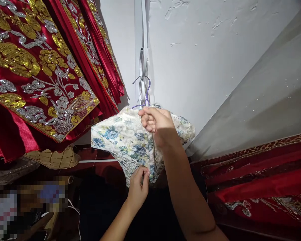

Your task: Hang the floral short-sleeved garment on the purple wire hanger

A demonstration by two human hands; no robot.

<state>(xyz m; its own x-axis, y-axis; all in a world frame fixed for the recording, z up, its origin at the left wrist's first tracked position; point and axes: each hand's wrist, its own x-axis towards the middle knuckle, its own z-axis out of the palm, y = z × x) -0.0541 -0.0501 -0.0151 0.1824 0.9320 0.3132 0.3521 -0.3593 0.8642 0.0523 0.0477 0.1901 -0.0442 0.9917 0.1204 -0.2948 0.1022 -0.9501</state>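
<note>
A cream short-sleeved blouse with blue, green and yellow flowers hangs on a purple wire hanger in front of me. At the lower end of its front opening, my left hand pinches the edge of the cloth between thumb and fingers. Higher up, my right hand is closed just under the collar, with thumb and forefinger pressed together. Whatever is between those fingertips is hidden or too small to make out. My right forearm covers part of the blouse's right side.
A metal rail with loops carries the hanger along the white wall. Red cloth with gold and silver sequins hangs at left. Sheer grey fabric and red beaded fabric are at right. Blurred clutter lies lower left.
</note>
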